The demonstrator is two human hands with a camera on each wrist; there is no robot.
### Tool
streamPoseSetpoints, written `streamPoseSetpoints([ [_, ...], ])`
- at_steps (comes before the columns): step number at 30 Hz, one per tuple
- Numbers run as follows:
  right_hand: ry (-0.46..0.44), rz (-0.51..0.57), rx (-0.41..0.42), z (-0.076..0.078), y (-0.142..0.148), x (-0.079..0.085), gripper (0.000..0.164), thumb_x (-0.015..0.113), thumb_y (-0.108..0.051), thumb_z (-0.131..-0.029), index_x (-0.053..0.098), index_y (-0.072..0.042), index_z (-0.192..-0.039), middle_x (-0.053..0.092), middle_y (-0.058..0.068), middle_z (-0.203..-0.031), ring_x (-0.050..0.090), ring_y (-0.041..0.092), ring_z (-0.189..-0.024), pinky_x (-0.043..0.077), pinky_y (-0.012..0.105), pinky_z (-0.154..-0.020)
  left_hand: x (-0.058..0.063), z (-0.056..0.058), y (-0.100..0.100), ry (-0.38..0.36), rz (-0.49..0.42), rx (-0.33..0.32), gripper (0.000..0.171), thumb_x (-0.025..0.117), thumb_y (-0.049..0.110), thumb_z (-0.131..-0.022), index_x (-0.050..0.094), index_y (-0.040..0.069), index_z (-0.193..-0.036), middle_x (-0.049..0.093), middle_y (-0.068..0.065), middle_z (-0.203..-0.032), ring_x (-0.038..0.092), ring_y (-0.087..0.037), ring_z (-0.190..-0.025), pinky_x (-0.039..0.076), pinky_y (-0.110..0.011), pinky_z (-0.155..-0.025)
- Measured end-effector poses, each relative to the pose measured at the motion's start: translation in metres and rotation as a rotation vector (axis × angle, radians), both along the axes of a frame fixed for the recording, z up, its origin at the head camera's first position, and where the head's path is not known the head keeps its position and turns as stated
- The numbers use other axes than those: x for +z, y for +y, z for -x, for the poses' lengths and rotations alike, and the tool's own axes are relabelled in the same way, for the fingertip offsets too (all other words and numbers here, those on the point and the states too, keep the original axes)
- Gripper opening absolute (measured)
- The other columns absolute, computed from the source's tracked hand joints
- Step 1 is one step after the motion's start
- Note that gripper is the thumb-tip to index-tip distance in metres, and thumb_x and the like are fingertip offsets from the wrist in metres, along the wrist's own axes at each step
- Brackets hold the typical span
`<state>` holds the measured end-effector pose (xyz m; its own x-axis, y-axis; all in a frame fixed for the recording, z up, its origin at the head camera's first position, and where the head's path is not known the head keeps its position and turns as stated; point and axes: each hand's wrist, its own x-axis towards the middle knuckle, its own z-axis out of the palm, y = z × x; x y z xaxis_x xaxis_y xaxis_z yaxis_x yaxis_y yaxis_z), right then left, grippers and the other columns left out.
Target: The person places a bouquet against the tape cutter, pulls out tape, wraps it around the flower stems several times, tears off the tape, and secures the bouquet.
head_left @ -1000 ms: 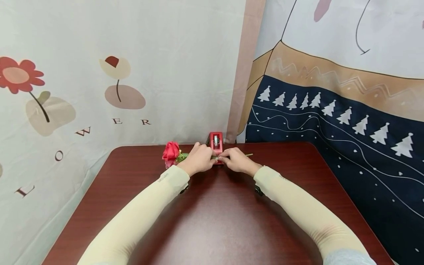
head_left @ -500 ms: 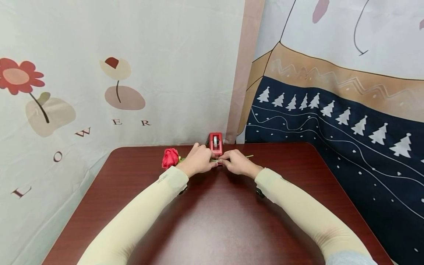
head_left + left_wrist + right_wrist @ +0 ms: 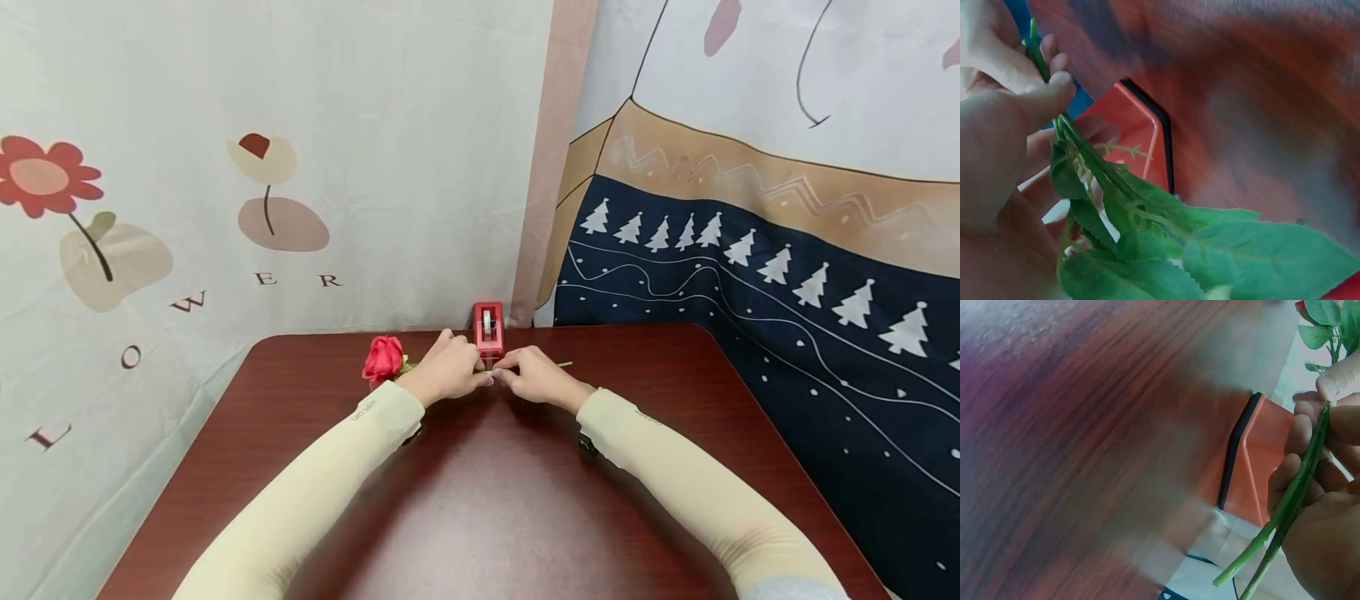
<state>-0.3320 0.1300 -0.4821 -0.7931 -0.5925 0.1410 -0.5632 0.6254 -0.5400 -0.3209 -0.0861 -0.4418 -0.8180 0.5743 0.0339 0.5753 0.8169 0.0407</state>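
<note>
Toward the table's back edge, my left hand (image 3: 448, 367) and right hand (image 3: 538, 375) hold the green stems of red roses (image 3: 382, 358), with fingertips almost meeting. In the left wrist view, the left thumb and fingers pinch the stems (image 3: 1094, 153) just above the broad leaves (image 3: 1266, 256). The right wrist view shows two stem ends (image 3: 1272, 534) running past the right palm, pinched higher up by that hand. Just beyond the fingertips stands a red tape dispenser (image 3: 489, 329). A clear strip of tape (image 3: 490, 363) seems to reach from it to the stems.
The dark red wooden table (image 3: 480, 500) has its back edge close behind the dispenser. A pale curtain (image 3: 405, 167) with printed flowers hangs there. On the right is a navy cloth (image 3: 675, 275) printed with white trees.
Both hands have drawn slightly toward me with the roses, away from the tape dispenser. The gap between fingertips and dispenser has widened, and clear tape shows in it.
</note>
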Motion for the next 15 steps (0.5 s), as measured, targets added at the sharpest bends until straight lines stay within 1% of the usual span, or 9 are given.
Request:
streamPoseSetpoints([
  [2,-0.033,0.004,-0.014,0.001,0.0,-0.002,0.023,0.066,-0.019,-0.108,0.087,-0.014,-0.115,0.082,0.0,-0.099,0.07,0.011,-0.09,0.061,0.033,-0.089,-0.003,0.0,0.0,-0.001,0.0,-0.019,0.037,0.08,0.046,-0.101,0.08,0.025,-0.071,0.069,0.008,-0.063,0.069,-0.02,-0.083,0.035,-0.041,-0.084],
  [3,-0.054,0.008,-0.023,0.001,-0.001,-0.002,0.023,0.065,-0.02,-0.108,0.087,-0.015,-0.112,0.081,-0.001,-0.094,0.068,0.011,-0.086,0.059,0.032,-0.085,-0.004,0.0,0.001,-0.001,-0.003,-0.024,0.037,0.08,0.045,-0.101,0.08,0.024,-0.07,0.068,0.008,-0.062,0.07,-0.019,-0.081,0.035,-0.041,-0.083],
  [5,-0.103,0.014,-0.047,0.002,-0.001,-0.002,0.024,0.064,-0.02,-0.106,0.087,-0.016,-0.107,0.077,-0.003,-0.084,0.064,0.011,-0.078,0.055,0.029,-0.077,-0.006,-0.001,0.002,-0.004,-0.004,-0.028,0.035,0.079,0.044,-0.102,0.083,0.025,-0.074,0.069,0.008,-0.061,0.072,-0.018,-0.081,0.035,-0.04,-0.081],
  [7,-0.153,0.017,-0.075,0.003,-0.002,-0.002,0.026,0.062,-0.021,-0.107,0.087,-0.017,-0.101,0.075,-0.004,-0.078,0.063,0.01,-0.072,0.053,0.027,-0.071,-0.007,-0.001,0.003,-0.003,-0.005,-0.026,0.029,0.08,0.043,-0.102,0.086,0.025,-0.08,0.072,0.007,-0.065,0.074,-0.021,-0.085,0.036,-0.039,-0.081],
  [9,-0.201,0.013,-0.109,0.005,-0.004,-0.001,0.031,0.061,-0.026,-0.109,0.087,-0.016,-0.095,0.075,-0.003,-0.074,0.065,0.011,-0.066,0.052,0.027,-0.067,-0.006,-0.002,0.004,-0.004,0.002,-0.02,0.027,0.08,0.042,-0.102,0.086,0.024,-0.082,0.074,0.005,-0.069,0.074,-0.024,-0.088,0.037,-0.04,-0.082],
  [11,-0.236,0.01,-0.155,0.008,-0.007,0.0,0.038,0.06,-0.033,-0.112,0.086,-0.016,-0.089,0.075,-0.001,-0.071,0.069,0.014,-0.061,0.052,0.027,-0.064,-0.006,-0.003,0.005,-0.001,0.008,-0.016,0.029,0.08,0.042,-0.101,0.084,0.023,-0.079,0.077,0.004,-0.073,0.075,-0.025,-0.09,0.037,-0.04,-0.083],
  [13,-0.257,0.001,-0.202,0.011,-0.01,0.001,0.047,0.059,-0.041,-0.114,0.085,-0.016,-0.084,0.075,0.0,-0.069,0.072,0.018,-0.058,0.053,0.027,-0.061,-0.007,-0.004,0.006,0.003,0.013,-0.017,0.033,0.08,0.042,-0.102,0.081,0.022,-0.075,0.077,0.003,-0.073,0.075,-0.025,-0.09,0.037,-0.04,-0.083],
  [15,-0.262,-0.013,-0.243,0.014,-0.013,0.002,0.051,0.058,-0.046,-0.114,0.083,-0.017,-0.081,0.075,0.001,-0.068,0.074,0.02,-0.058,0.054,0.027,-0.059,-0.007,-0.004,0.006,0.008,0.008,-0.025,0.034,0.081,0.042,-0.101,0.08,0.023,-0.073,0.078,0.005,-0.073,0.075,-0.024,-0.088,0.037,-0.04,-0.082],
])
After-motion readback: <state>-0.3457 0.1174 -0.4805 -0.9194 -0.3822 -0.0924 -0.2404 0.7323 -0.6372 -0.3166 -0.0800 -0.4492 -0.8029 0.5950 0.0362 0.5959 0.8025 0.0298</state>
